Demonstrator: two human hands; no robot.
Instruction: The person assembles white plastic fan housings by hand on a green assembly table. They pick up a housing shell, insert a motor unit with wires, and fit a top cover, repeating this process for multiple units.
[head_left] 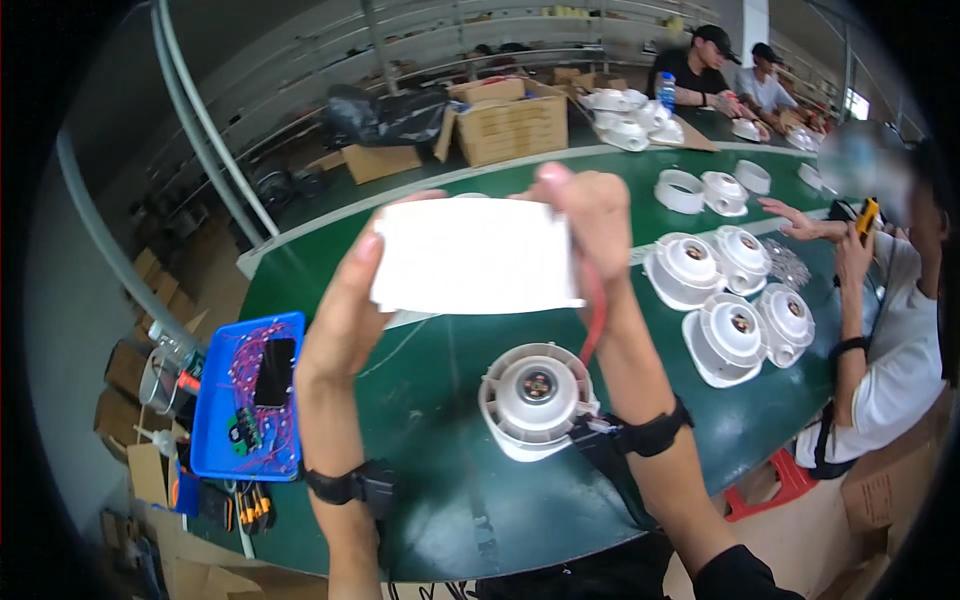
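Up above the green table, a flat white rectangular thing (475, 255), washed out by light, is held between my two hands; it may be a stack of sheets or a panel. My left hand (345, 295) grips its left edge with the thumb along the side. On its right edge, my right hand (598, 215) is closed, the fingers partly hidden behind it. A red strip (597, 318) hangs down by my right wrist. Below sits a round white plastic housing (537, 400) with a small component at its centre, touched by neither hand.
A blue tray (213, 440) with purple-red wires, a black phone-like slab (275, 372) and a green circuit board (243, 432) lies left. Several white housings (727, 337) stand right, near a co-worker (880, 340). White rings (680, 191) and a cardboard box (512, 130) are farther back.
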